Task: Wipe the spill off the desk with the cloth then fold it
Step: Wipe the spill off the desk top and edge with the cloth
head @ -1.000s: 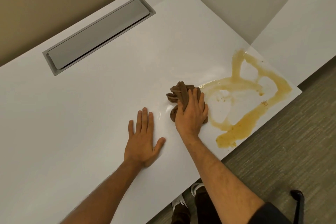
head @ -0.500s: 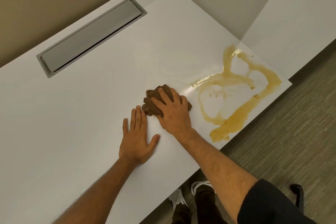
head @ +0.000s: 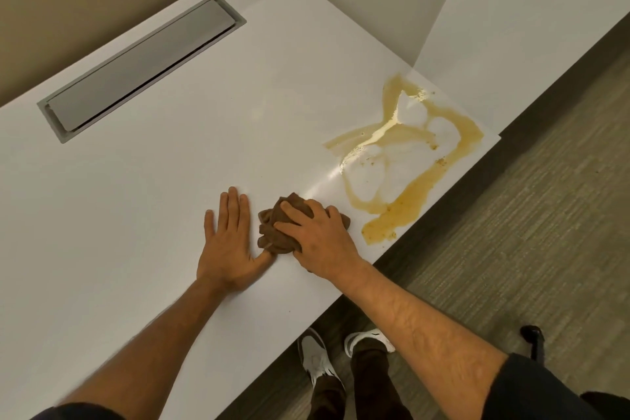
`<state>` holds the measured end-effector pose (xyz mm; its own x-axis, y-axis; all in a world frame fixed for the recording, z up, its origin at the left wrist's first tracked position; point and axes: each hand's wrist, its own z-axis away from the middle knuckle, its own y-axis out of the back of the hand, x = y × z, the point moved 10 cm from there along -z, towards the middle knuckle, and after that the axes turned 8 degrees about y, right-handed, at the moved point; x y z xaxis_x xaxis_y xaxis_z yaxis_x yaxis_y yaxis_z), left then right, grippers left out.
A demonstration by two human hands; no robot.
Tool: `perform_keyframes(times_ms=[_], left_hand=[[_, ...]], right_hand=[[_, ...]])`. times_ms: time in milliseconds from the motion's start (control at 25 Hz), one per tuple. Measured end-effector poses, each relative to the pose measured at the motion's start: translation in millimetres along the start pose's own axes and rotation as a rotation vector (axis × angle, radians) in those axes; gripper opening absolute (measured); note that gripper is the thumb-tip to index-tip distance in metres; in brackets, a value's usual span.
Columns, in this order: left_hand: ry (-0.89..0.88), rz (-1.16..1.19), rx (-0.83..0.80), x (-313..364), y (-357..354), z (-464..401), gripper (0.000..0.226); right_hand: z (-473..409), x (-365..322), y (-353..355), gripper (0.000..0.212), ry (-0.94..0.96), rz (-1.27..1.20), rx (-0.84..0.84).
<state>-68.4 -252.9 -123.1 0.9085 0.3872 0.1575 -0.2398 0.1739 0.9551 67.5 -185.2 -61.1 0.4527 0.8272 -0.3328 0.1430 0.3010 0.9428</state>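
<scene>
Plainly, the right hand (head: 320, 239) was curled over the brown cloth (head: 276, 232), gripping it bunched against the white desk (head: 153, 181) near the front edge. The left hand (head: 226, 245) lay flat beside it, fingers straight and close together, palm down on the desk, its thumb touching the cloth's lower edge. The yellow-brown spill (head: 402, 211) spread in loops toward the desk's right corner, just to the right of the cloth and apart from it. A grey hatch (head: 143, 65) sat recessed farther back on the left. Below the desk edge, two white shoes (head: 317, 358) stood on the carpeted floor (head: 528, 232).
</scene>
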Motion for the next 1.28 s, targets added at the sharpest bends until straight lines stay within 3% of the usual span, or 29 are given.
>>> perform_keyframes(times_ms=[280,440,480,560,680,920,1280], left_hand=[[-0.05,-0.011,0.01,3.3,-0.8,1.5,0.105],[-0.236,-0.003,-0.019,18.9,-0.6,6.3,0.09],[-0.299,-0.011,-0.023,27.0,-0.6,6.0,0.089],[-0.389,-0.038,-0.018,47.6,-0.9,0.0,0.093],[-0.264,-0.026,-0.013,60.8,0.8,-22.3,0.101],[-0.214,-0.058,-0.025,57.8,-4.5,-27.4,0.1],[-0.189,-0.063,-0.062,58.8,-6.7,-29.1,0.101]], right_hand=[[38.9,25.5,11.2,0.047,-0.141,-0.139,-0.005],[67.5,46.3,37.7,0.062,-0.303,-0.15,0.26],[73.6,50.4,38.8,0.064,-0.332,-0.115,0.283],[78.4,58.0,24.8,0.07,-0.375,0.02,0.176],[78.2,66.6,0.9,0.08,-0.377,0.195,0.01],[72.4,72.0,-5.7,0.079,-0.415,0.187,0.142],[41.0,82.5,-3.2,0.066,-0.48,0.152,0.17]])
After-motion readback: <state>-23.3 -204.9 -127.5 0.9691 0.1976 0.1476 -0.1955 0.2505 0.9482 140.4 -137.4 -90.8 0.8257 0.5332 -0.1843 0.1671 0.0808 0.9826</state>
